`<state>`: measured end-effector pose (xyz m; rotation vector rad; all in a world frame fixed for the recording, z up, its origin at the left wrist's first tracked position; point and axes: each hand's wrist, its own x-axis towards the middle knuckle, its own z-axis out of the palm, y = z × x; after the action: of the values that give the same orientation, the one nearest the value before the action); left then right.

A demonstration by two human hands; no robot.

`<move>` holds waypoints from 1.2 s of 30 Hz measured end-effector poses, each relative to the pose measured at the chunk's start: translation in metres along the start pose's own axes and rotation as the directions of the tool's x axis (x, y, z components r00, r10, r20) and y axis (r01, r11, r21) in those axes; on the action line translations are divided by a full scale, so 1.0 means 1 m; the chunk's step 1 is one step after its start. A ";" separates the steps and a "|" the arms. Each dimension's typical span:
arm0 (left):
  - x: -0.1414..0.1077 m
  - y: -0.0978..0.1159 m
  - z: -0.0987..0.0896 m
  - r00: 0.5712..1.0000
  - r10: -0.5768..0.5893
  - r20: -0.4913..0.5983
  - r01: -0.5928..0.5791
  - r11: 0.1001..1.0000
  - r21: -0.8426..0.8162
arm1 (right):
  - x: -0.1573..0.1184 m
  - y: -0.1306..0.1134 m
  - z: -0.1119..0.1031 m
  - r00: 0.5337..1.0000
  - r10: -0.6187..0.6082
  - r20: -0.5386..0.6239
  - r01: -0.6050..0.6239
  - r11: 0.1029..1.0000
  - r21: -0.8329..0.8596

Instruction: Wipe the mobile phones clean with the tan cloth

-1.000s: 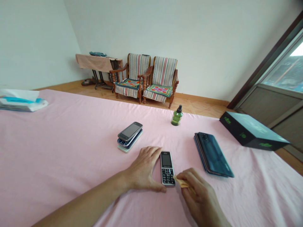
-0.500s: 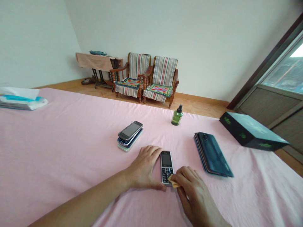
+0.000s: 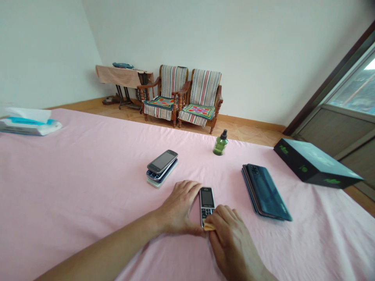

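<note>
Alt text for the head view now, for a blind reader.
A right hand holds a yellow cloth on a keypad phone, the left hand spanning it end to end; the pink fabric also bears more phones, a bottle and a box.

Two armchairs [image 3: 204,88], perhaps tiled floor [image 3: 244,132]

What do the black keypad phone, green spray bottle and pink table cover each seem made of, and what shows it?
Slim black keypad phone: smooth black face suggests plastic; shiny silver edge, plastic or metal.
Rounded green spray bottle: translucent plastic or perhaps glass; light shows through.
Pink draped table cover: matt fabric, by its soft wrinkles.
</note>
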<state>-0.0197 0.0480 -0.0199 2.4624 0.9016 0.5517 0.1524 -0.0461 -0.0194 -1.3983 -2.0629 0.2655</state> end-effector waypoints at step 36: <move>0.001 -0.002 -0.003 0.999 -0.028 0.044 0.029 0.999 -0.016 | -0.013 0.012 -0.009 0.990 0.135 -0.043 -0.132 0.988 0.075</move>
<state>-0.0215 0.0511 -0.0184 2.4333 0.9092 0.4916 0.1704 -0.0539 -0.0231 -1.4866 -1.9055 0.3557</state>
